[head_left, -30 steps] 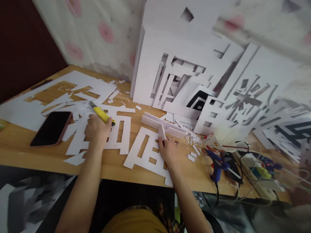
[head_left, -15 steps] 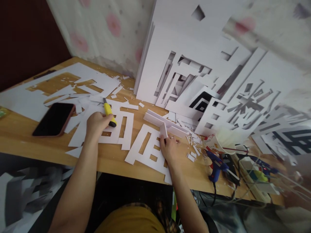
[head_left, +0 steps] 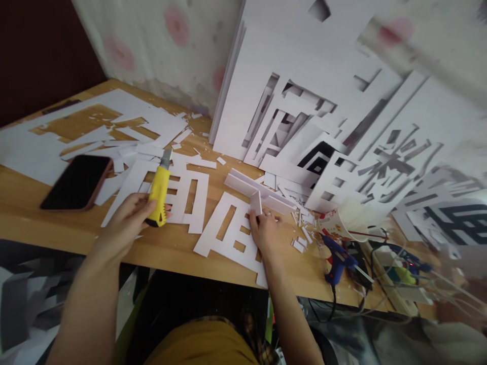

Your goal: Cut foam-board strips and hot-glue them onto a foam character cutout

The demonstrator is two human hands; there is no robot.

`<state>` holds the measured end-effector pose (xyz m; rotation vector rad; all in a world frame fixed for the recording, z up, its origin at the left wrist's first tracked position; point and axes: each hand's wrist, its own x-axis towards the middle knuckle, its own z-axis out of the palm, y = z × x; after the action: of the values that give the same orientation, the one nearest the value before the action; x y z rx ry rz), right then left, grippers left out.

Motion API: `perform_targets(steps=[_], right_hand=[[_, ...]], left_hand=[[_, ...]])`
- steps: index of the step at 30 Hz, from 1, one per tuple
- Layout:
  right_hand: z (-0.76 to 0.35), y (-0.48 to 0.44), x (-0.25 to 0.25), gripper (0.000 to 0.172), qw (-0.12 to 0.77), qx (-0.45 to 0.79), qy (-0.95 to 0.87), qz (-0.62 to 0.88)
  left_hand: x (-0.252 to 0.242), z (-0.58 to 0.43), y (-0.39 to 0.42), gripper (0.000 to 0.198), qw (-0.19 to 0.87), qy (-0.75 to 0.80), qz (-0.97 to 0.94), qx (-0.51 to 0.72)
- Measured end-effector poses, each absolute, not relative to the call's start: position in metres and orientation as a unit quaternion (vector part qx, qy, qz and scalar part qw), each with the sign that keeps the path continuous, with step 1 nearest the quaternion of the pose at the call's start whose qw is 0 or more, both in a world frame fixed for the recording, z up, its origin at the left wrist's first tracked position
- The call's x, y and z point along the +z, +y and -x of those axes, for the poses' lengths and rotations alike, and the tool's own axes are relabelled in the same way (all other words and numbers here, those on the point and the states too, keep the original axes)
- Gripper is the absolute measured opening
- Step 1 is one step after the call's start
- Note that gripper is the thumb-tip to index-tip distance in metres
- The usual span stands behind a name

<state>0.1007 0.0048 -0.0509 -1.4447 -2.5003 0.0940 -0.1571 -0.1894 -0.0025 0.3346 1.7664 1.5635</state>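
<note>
My left hand (head_left: 124, 225) is closed around a yellow utility knife (head_left: 159, 191), raised over the table with its blade pointing away from me. Below the knife lie white cut-out board pieces (head_left: 196, 202). My right hand (head_left: 265, 234) rests at the table, fingers pinching the near end of a short white board strip (head_left: 255, 204) that stands on edge. This strip meets a longer folded-looking white strip (head_left: 279, 203) behind it. Just left of the right hand, a flat white cut-out character (head_left: 220, 247) lies near the table's front edge, partly under that hand.
A phone (head_left: 78, 182) lies at left beside a large cut sheet (head_left: 28, 147). Tall white boards (head_left: 243, 109) lean on the wall. At right are a paper cup (head_left: 333, 225), a blue glue gun (head_left: 337, 263), cables and a power strip (head_left: 395, 291). Scraps (head_left: 299, 246) litter the wooden table (head_left: 167, 248).
My left hand has lifted the utility knife and drawn it nearer to me and to the left. My right hand and the white strips stay in place. The view has shifted slightly.
</note>
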Motion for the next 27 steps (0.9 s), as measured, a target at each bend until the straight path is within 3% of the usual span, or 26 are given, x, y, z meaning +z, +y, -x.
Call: perform_targets(steps=[4, 7, 13, 17, 27], right_hand=[[-0.101, 0.005, -0.051, 0.044, 0.123, 0.028, -0.86, 0.495], [-0.101, 0.005, -0.052, 0.046, 0.124, 0.027, -0.86, 0.494], [-0.1, 0.003, -0.048, 0.042, 0.121, 0.026, -0.858, 0.498], [-0.098, 0.0, -0.042, 0.038, 0.112, 0.03, -0.858, 0.5], [-0.098, 0.002, -0.045, 0.044, 0.106, 0.027, -0.858, 0.503]], left_hand=[[-0.001, 0.147, -0.201, 0.044, 0.408, 0.654, -0.209, 0.602], [0.004, 0.138, -0.196, 0.04, 0.419, 0.682, -0.29, 0.524], [0.007, 0.13, -0.161, 0.032, 0.273, 0.773, -0.457, 0.345], [0.001, 0.139, -0.128, 0.03, 0.188, 0.755, -0.538, 0.323], [-0.026, 0.152, -0.073, 0.034, 0.153, 0.662, -0.662, 0.318]])
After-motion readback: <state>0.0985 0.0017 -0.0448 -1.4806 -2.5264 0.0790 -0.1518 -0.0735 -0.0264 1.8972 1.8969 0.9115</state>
